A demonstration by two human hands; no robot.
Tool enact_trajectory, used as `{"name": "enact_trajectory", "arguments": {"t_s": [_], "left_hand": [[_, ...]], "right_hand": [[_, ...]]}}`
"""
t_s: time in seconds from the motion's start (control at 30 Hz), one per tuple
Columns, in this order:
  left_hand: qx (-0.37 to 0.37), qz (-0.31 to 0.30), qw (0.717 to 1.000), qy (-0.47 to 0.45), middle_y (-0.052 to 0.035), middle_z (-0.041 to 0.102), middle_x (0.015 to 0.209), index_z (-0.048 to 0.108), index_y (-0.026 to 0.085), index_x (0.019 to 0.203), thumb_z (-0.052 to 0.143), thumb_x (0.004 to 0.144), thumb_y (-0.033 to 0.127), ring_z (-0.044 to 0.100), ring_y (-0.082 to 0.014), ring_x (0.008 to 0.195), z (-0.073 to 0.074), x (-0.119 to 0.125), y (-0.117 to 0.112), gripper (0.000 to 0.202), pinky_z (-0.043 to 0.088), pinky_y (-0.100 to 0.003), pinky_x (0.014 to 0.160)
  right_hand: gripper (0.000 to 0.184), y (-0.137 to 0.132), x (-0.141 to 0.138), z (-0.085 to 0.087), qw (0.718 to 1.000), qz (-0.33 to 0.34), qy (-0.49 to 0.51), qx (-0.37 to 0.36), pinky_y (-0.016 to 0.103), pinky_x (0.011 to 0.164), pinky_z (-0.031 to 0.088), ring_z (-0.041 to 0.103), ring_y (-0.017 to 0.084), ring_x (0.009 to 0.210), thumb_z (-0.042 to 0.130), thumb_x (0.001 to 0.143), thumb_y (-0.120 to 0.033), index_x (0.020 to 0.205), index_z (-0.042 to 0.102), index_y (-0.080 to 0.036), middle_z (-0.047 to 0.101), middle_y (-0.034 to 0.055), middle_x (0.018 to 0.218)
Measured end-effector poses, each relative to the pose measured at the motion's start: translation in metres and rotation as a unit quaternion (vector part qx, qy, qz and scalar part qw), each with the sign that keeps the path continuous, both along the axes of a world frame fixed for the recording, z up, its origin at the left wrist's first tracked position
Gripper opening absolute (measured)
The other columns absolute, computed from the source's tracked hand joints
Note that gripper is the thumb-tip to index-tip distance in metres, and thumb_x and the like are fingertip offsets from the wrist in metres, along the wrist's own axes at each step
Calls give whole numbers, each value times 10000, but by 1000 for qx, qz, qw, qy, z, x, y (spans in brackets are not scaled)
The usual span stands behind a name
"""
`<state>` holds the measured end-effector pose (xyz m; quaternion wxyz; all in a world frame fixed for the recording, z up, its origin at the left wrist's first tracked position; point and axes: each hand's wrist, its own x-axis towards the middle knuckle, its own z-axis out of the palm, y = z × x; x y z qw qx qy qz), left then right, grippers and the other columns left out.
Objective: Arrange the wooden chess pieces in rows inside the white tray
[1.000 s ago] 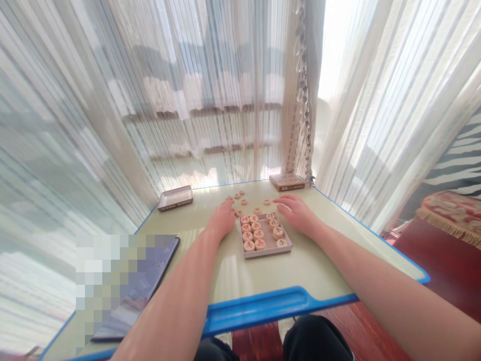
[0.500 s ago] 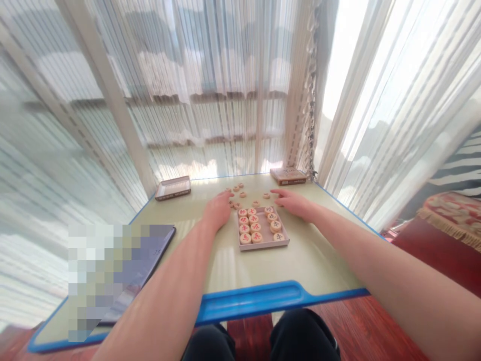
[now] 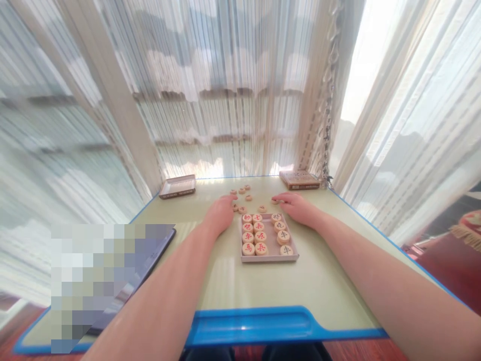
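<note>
A shallow grey tray lies in the middle of the pale green table, holding several round wooden chess pieces with red and black characters. More loose pieces lie scattered just beyond it. My left hand rests palm down at the tray's far left corner, fingers stretched toward a loose piece. At the tray's far right corner lies my right hand, its fingers extended flat and touching a loose piece.
A dark tablet, partly blurred out, lies at the left. An empty box lid sits far left and a brown game box far right. Sheer curtains surround the table. A blue raised rim runs along the near edge.
The view has shifted, so the table sits nearer and lower in the picture. Both hands stay at the tray's far corners, the right fingers now slightly further toward the loose pieces.
</note>
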<state>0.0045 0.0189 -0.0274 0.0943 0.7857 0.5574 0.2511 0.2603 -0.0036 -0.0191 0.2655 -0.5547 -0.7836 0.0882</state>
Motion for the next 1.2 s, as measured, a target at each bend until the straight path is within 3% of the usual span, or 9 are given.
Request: {"name": "enact_trajectory", "arguments": {"t_s": [0.13,0.47,0.63,0.77,0.9,1.03,1.2], "left_hand": [[-1,-13,1000,3,-62,571,1182,618,210,1024,360,703,15,514,-225,1089,-1,-2,-1,455,374,-352,948],[27,-26,999,-25,-42,572,1180,600,215,1070,326,680,-24,500,-206,1102,3,1,-7,533,384,-355,954],[69,31,997,-10,-78,589,1130,589,155,1082,331,678,-19,490,-220,1091,2,0,-4,510,377,-362,964],[55,6,998,-39,-57,577,1152,564,184,1140,319,803,112,481,-206,1109,6,3,-4,422,370,-362,984],[-10,-65,996,-67,20,487,1290,490,303,1237,319,860,233,311,-190,1278,12,9,-3,420,302,-355,1045],[-78,-92,992,-26,33,411,1359,465,334,1256,288,884,406,193,-201,1332,10,11,1,417,220,-393,1077],[-12,-74,997,-9,-19,507,1261,431,280,1285,260,891,364,399,-203,1202,6,7,3,438,318,-366,1012]], "right_hand": [[346,-1,-3,2,1000,-7,-2,21,326,957,368,545,187,1019,433,770,-157,1033,653,-206,640,44,1064],[315,-6,-4,7,999,-47,11,20,296,827,419,567,191,916,403,805,-233,974,666,-187,634,66,992],[357,-10,-1,11,995,-97,-18,-12,279,750,404,556,194,836,456,733,-203,1043,632,-175,614,54,799],[402,-15,-3,10,995,-96,-27,-17,242,657,386,535,161,726,491,667,-136,1044,619,-190,586,21,726],[325,-17,-7,9,998,-65,0,-2,227,661,399,519,129,684,470,701,-135,963,654,-196,571,31,801],[305,-14,-6,6,998,-54,20,1,238,676,415,516,122,667,464,716,-131,937,666,-191,554,39,824],[354,-9,-1,2,995,-89,30,29,252,703,419,508,118,656,461,691,-93,990,636,-163,555,49,864]]}}
